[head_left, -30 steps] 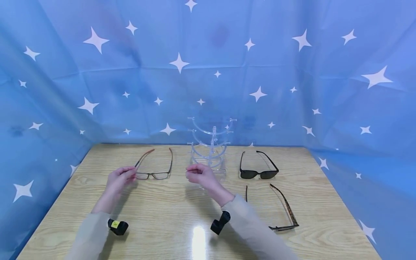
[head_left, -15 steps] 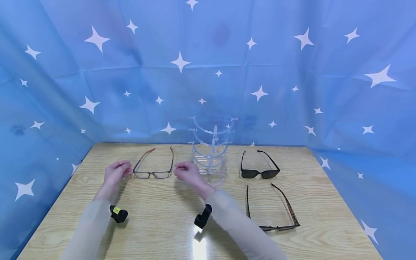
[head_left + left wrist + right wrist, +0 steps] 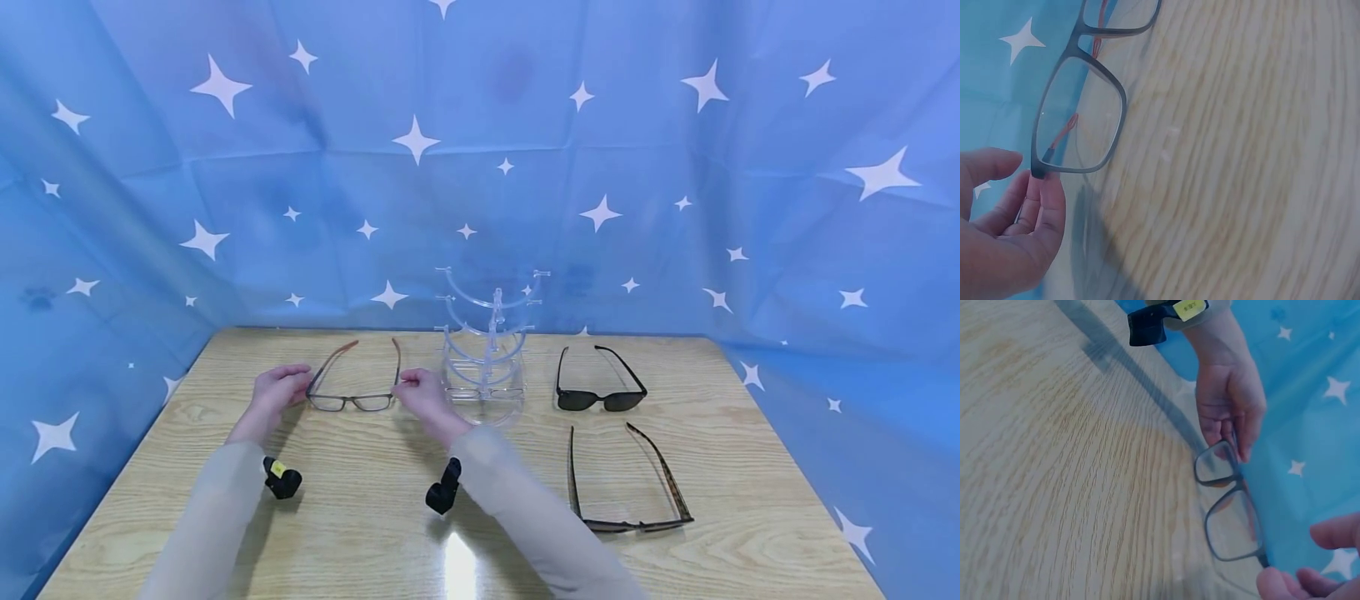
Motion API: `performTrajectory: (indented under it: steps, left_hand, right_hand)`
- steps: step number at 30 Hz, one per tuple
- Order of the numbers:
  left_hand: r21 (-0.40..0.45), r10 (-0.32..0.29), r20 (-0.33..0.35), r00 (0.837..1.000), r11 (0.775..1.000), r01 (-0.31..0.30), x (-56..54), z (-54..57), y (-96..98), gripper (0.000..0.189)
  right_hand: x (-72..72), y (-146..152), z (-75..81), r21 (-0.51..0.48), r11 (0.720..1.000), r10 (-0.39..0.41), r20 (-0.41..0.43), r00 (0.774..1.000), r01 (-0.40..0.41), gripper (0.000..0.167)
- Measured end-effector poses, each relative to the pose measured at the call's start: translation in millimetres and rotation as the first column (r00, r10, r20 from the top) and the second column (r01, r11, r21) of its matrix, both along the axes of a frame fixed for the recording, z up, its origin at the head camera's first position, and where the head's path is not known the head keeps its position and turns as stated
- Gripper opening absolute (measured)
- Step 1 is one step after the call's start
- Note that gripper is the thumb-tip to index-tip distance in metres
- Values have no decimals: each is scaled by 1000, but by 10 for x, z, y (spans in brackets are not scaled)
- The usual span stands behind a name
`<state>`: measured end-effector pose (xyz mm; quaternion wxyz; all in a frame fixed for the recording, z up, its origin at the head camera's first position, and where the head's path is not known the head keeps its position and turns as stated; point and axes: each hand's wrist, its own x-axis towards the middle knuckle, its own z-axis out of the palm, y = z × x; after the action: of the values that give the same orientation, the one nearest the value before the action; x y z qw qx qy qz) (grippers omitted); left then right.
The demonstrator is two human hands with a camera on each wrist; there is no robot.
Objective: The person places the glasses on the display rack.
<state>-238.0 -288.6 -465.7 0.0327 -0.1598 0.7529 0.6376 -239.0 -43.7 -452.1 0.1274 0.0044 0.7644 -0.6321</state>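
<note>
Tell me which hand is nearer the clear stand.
Right. The right hand is close beside the clear stand; the left hand is farther, beyond the red-tipped glasses.

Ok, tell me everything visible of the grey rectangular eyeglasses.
The grey rectangular eyeglasses have clear lenses, a plastic-looking frame and reddish tips on unfolded temples pointing away from the viewer. They are left of centre on the pale wooden table. The left hand and right hand are at opposite corners; firm contact is unclear.

Starry blue cloth [image 3: 480, 196] behind wood-grain table [image 3: 360, 517]; white tabletop glare [image 3: 460, 567].
</note>
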Motion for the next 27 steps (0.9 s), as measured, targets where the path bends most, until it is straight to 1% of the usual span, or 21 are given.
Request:
performTrajectory:
  steps: [6,10,12,17,22,27]
  left_hand:
    - [-10,9,32,999,1000,-9,-26,-24,9,45]
    - [21,34,40,999,999,-35,-39,-39,20,45]
    - [36,37,36,999,999,-38,-39,-40,25,45]
    - [49,26,34,999,998,-28,-6,-29,35,46]
    - [63,31,21,999,998,-33,40,-20,20,46]
    - [54,16,17,1000,998,-17,105,-20,-26,47]
  right_hand:
    - [-33,-72,-47,-10,999,-49,38,998,49,34]
    - [-47,-96,-72,-34,997,-69,67,995,72,32]
    - [-58,-103,-95,-50,995,-84,78,993,88,31]
    - [-75,-117,-147,-71,990,-118,86,989,124,27]
    - [-73,-135,-152,-103,987,-111,95,989,121,26]
    - [-48,-148,-133,-140,984,-96,113,989,112,22]
